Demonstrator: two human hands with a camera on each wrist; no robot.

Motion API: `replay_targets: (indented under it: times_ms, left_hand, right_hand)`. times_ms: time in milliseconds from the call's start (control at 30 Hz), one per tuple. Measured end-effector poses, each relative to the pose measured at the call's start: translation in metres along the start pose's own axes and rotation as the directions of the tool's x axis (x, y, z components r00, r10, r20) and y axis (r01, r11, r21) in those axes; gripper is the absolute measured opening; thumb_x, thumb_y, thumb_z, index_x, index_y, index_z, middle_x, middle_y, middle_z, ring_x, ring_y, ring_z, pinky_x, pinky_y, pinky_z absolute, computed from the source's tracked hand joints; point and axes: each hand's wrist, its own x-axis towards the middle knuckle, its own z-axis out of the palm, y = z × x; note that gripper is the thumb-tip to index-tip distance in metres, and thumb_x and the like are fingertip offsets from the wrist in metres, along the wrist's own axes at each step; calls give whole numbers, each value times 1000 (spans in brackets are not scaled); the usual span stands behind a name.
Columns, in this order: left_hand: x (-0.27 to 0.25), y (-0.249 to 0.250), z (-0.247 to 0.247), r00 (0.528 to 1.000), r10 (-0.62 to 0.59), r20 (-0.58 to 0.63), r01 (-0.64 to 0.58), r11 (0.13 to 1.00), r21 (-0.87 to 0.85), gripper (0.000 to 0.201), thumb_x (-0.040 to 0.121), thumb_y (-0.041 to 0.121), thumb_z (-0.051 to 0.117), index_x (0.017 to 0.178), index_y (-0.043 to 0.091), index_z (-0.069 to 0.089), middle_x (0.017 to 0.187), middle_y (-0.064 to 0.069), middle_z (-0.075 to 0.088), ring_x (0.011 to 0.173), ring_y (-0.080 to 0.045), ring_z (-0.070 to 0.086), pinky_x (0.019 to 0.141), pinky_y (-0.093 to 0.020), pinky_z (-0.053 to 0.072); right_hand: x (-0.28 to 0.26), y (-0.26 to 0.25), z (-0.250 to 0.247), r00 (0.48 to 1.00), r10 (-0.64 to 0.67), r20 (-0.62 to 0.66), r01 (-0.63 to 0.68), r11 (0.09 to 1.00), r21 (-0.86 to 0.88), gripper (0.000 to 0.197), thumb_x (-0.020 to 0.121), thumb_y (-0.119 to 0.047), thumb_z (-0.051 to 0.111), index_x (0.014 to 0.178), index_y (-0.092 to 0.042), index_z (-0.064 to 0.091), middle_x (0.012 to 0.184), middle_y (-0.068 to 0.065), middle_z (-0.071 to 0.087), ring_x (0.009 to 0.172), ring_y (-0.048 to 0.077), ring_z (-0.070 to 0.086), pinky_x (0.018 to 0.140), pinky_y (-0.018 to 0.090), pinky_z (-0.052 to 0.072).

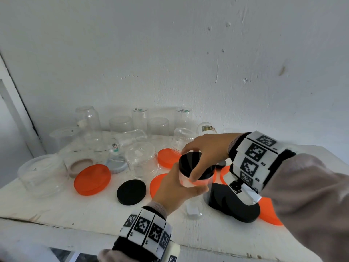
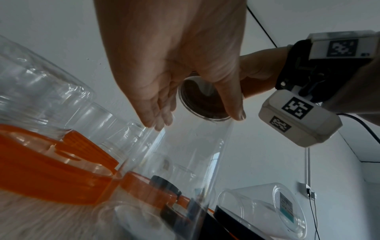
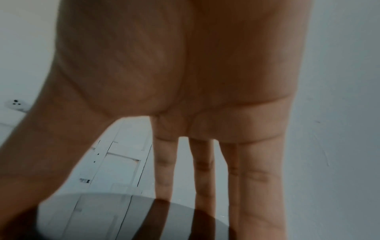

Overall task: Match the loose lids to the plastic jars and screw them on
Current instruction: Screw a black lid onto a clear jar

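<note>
My left hand (image 1: 181,188) grips a clear plastic jar (image 1: 194,207) round its upper wall and holds it above the white table. A glossy black lid (image 1: 188,163) sits on the jar's mouth, and my right hand (image 1: 194,157) grips its rim from above with thumb and fingers. In the left wrist view my left hand (image 2: 185,105) wraps the clear jar (image 2: 195,154), and the black lid (image 2: 203,100) shows through its wall. The right wrist view shows my right hand's fingers (image 3: 203,170) reaching down onto the black lid (image 3: 133,216).
A loose black lid (image 1: 131,192) and an orange lid (image 1: 92,179) lie to the left. More orange lids (image 1: 167,157) and stacked black lids (image 1: 234,205) lie around my hands. Several upturned clear jars (image 1: 141,159) crowd the back by the wall. The table's front edge (image 1: 94,225) is near.
</note>
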Motion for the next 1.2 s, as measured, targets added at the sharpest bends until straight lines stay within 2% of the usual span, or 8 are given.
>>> replay_targets:
  times_ms: [133, 233, 367, 533, 667, 900, 1133, 1200]
  left_hand:
    - [0, -2, -1, 1000, 1, 2, -1, 1000, 4, 65, 66, 36, 85, 115, 46, 44, 109, 25, 60, 94, 28, 46, 69, 6, 36]
    - [-1, -1, 0, 1000, 2, -2, -2, 1000, 4, 65, 65, 35, 85, 113, 48, 44, 104, 30, 61, 94, 28, 47, 68, 6, 36]
    - [-1, 0, 0, 1000, 8, -15, -8, 1000, -10, 67, 65, 35, 85, 113, 51, 41, 104, 32, 59, 94, 28, 47, 68, 7, 35]
    - [-2, 2, 0, 1000, 14, -2, -14, 1000, -5, 66, 66, 33, 85, 110, 54, 40, 99, 44, 56, 93, 31, 45, 68, 7, 35]
    - [-2, 0, -1, 1000, 2, -8, -2, 1000, -9, 64, 65, 35, 85, 113, 47, 44, 106, 27, 60, 92, 30, 46, 69, 6, 36]
    - [-1, 3, 1, 1000, 12, -18, -12, 1000, -4, 67, 65, 35, 85, 111, 53, 39, 109, 30, 57, 94, 30, 45, 69, 8, 34]
    - [-3, 2, 0, 1000, -1, 6, 1, 1000, -1, 64, 66, 34, 85, 110, 53, 41, 106, 29, 57, 91, 33, 43, 67, 7, 35]
    - [-2, 3, 0, 1000, 0, 9, 0, 1000, 1, 64, 66, 34, 84, 111, 53, 41, 107, 29, 58, 92, 31, 44, 67, 8, 35]
  right_hand:
    - [2, -7, 7, 994, 79, -70, -84, 994, -67, 73, 69, -77, 59, 121, -26, 51, 109, -6, 56, 67, 4, 50, 52, 22, 37]
    - [1, -5, 7, 996, 68, -51, -71, 996, -58, 78, 69, -74, 62, 132, -30, 46, 121, -7, 53, 93, 9, 55, 69, 24, 43]
    - [-3, -3, 0, 998, -31, 54, 31, 1000, 0, 85, 71, -48, 77, 141, -48, 30, 139, -13, 37, 128, 15, 38, 103, 39, 40]
    - [0, -2, 4, 999, -39, -6, 39, 999, -15, 70, 72, -60, 71, 134, -42, 44, 124, -16, 43, 119, 11, 43, 94, 32, 43]
    - [6, -6, 12, 994, 35, -100, -44, 995, -89, 72, 72, -78, 55, 124, -28, 50, 110, -6, 55, 98, 15, 55, 76, 28, 45]
    - [1, -1, 2, 998, -48, 41, 48, 999, -15, 79, 71, -47, 77, 138, -48, 36, 132, -14, 39, 122, 14, 40, 100, 38, 43]
    - [5, -3, 10, 998, 19, -56, -22, 999, -43, 71, 70, -73, 63, 128, -36, 46, 113, -10, 48, 96, 11, 50, 70, 26, 45]
    - [6, -3, 9, 998, 24, -53, -27, 998, -55, 74, 69, -73, 63, 131, -36, 44, 117, -10, 48, 101, 12, 49, 78, 29, 46]
